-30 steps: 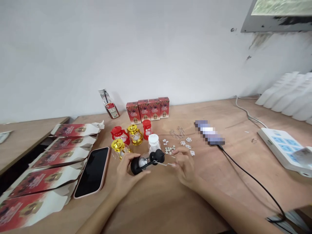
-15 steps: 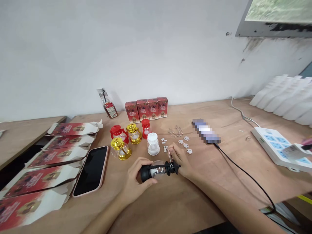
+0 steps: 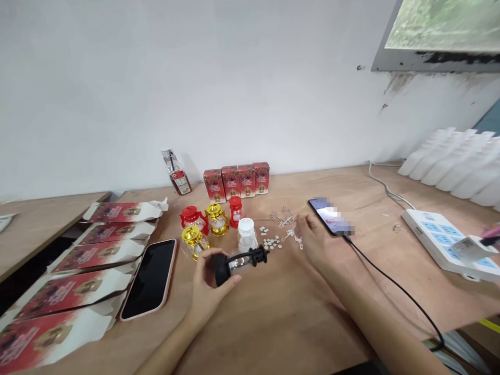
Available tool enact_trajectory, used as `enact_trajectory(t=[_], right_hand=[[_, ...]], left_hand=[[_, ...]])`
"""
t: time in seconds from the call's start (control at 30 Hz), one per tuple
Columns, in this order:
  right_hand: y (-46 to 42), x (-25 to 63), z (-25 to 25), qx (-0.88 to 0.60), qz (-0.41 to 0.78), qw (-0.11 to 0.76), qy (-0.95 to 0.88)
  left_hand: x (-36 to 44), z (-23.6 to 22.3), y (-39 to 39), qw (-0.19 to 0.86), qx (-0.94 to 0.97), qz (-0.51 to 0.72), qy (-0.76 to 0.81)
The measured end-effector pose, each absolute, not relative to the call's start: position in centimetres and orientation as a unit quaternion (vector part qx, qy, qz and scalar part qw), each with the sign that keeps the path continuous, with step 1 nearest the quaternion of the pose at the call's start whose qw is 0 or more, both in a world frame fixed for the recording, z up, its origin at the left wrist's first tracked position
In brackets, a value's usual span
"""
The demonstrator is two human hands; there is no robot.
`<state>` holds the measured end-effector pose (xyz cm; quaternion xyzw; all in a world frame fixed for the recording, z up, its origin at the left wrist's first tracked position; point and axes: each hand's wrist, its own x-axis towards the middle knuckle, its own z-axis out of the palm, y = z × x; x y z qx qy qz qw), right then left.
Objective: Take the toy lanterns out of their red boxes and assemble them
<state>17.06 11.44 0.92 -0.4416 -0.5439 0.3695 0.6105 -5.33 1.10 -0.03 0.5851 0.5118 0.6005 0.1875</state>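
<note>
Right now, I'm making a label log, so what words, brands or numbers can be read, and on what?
"Christmas", probably: white script on the upright red boxes.
Red boxes lying at left: script too blurred to quote.
Bottle: label too small.
Power strip, white plug: print too small.
Cabled phone: screen pixelated.

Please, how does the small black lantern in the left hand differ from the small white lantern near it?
The black plastic-looking lantern is dark, while the white plastic-looking lantern is pale. The black lantern is tilted almost onto its side, while the white lantern stands upright. The left hand grips the black lantern by its base, while the white lantern rests on the brown wooden table. Both have a clear middle section.
</note>
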Motion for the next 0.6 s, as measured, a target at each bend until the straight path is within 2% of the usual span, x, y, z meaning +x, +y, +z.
enact_trajectory(t=[0.1, 0.23, 0.33, 0.47, 0.53, 0.6], right_hand=[[14.1, 18.9, 1.2, -0.5, 0.252, 0.581, -0.591], [16.4, 19.7, 1.2, -0.509, 0.08, 0.376, -0.77], [17.3, 19.4, 0.8, -0.498, 0.036, 0.298, -0.813], [16.4, 18.1, -0.2, -0.478, 0.023, 0.294, -0.828], [14.5, 17.0, -0.4, -0.449, 0.032, 0.359, -0.818], [11.9, 15.7, -0.4, -0.389, 0.077, 0.473, -0.787]], left_hand=[[-5.1, 0.0, 0.7, 0.156, 0.602, 0.612, 0.489], [-5.2, 0.2, 0.4, 0.089, 0.646, 0.589, 0.478], [-5.4, 0.4, 0.5, 0.032, 0.681, 0.554, 0.478], [-5.5, 0.3, 0.7, -0.042, 0.699, 0.51, 0.5], [-5.5, 0.1, 0.7, -0.067, 0.714, 0.481, 0.505], [-5.5, -0.2, 0.7, -0.078, 0.736, 0.454, 0.495]])
